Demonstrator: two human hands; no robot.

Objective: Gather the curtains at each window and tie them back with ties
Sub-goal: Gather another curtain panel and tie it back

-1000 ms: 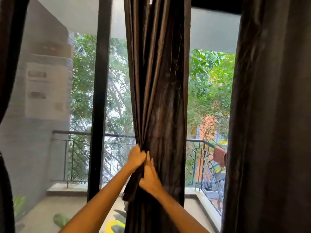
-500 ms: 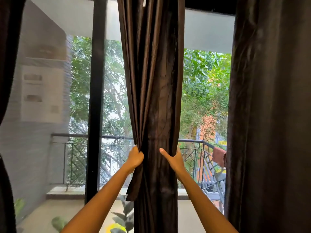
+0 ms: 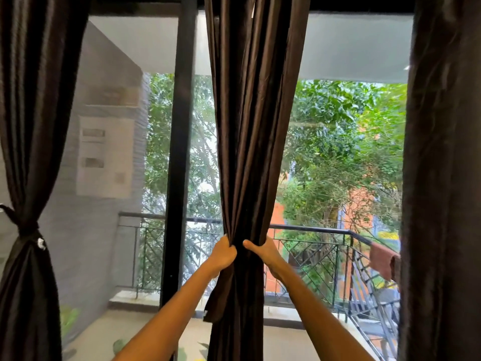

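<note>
A dark brown middle curtain (image 3: 250, 131) hangs in front of the window, bunched into a narrow waist at hand height. My left hand (image 3: 223, 252) grips its left folds. My right hand (image 3: 261, 250) wraps round the right side, thumb pointing left in front of the cloth. At the far left, another dark curtain (image 3: 31, 100) is cinched by a dark tie (image 3: 24, 226). A third curtain (image 3: 442, 178) hangs loose on the right. No tie is visible in either hand.
A black window frame post (image 3: 179, 152) stands just left of the middle curtain. Beyond the glass are a balcony railing (image 3: 312, 230), a grey wall, trees and a reddish cloth (image 3: 382, 259) draped on the railing.
My right hand moved from beside my left hand out to the curtain's right edge, then closed in, squeezing the cloth into a tighter bundle. The view tilted and now shows the tied left curtain.
</note>
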